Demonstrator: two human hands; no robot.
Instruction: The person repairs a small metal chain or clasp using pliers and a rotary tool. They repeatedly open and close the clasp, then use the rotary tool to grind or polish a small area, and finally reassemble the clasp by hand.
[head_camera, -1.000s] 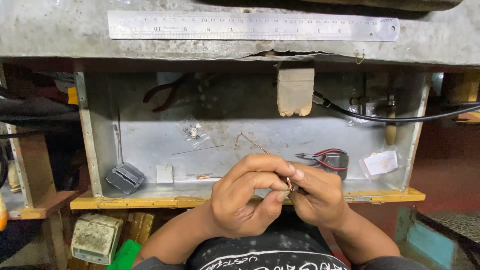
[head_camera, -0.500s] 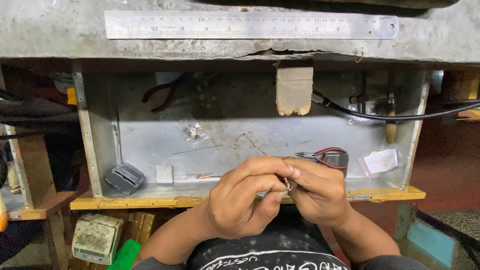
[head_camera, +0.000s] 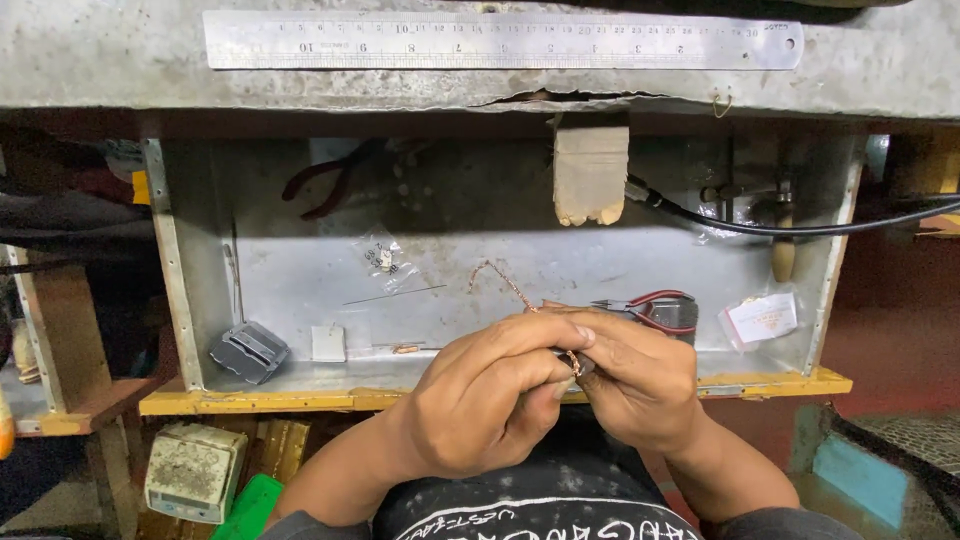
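Observation:
My left hand (head_camera: 495, 395) and my right hand (head_camera: 640, 375) meet fingertip to fingertip over the front edge of a metal drawer tray (head_camera: 300, 375). Between them they pinch a thin copper-coloured chain (head_camera: 505, 283), which arcs up and back from the fingers over the tray floor. The part of the chain inside the fingers is mostly hidden. Red-handled pliers (head_camera: 655, 303) lie just behind my right hand.
In the tray lie a small plastic bag of parts (head_camera: 382, 258), a grey ribbed block (head_camera: 248, 351), a small white square (head_camera: 328, 343), a thin wire (head_camera: 395, 294) and a tagged bag (head_camera: 762, 319). A steel ruler (head_camera: 500, 40) rests on the bench top. A black hose (head_camera: 780, 225) crosses at right.
Both hands have stayed together at the tray's front edge, shifting only slightly. The chain still arcs back from the fingers.

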